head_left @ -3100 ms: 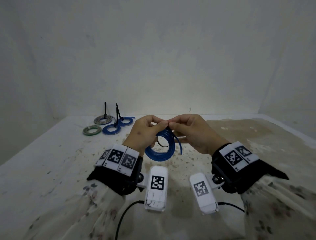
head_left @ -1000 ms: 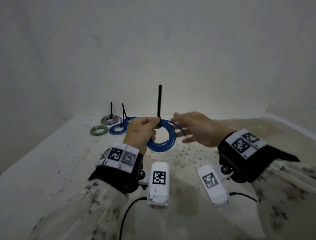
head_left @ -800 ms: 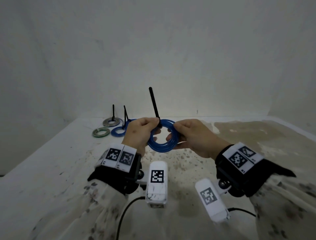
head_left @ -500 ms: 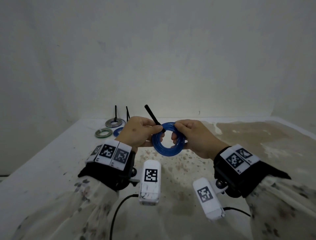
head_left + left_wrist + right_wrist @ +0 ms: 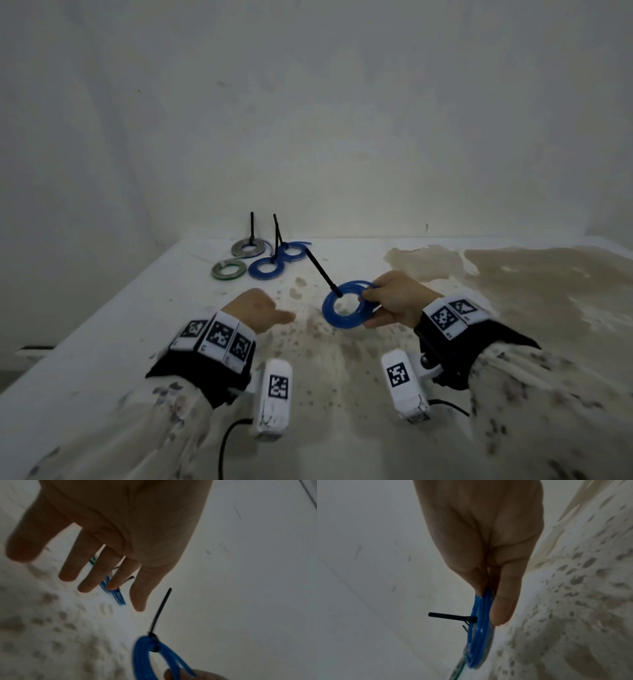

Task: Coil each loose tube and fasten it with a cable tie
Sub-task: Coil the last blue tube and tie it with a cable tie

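My right hand (image 5: 383, 301) pinches the right rim of a coiled blue tube (image 5: 346, 306) and holds it above the table. A black cable tie (image 5: 322, 272) is cinched on the coil's left side, its tail slanting up and left. The right wrist view has the coil (image 5: 479, 631) edge-on between thumb and fingers (image 5: 503, 609), with the tie (image 5: 450, 616) sticking out sideways. My left hand (image 5: 260, 313) hangs apart to the left of the coil with nothing in it. Its straight, spread fingers (image 5: 96, 572) fill the left wrist view, above the coil (image 5: 145, 655) and tie (image 5: 159, 612).
Several tied coils lie at the far left of the table: a grey one (image 5: 248, 247), a green one (image 5: 227, 269) and two blue ones (image 5: 269, 269) (image 5: 293, 251), with black tie tails standing up. The tabletop (image 5: 513, 274) is stained brown on the right. White walls close off the back.
My left hand has let go of the blue coil and drawn back left with its fingers straightened. The right hand now holds the coil alone, a little lower and further right.
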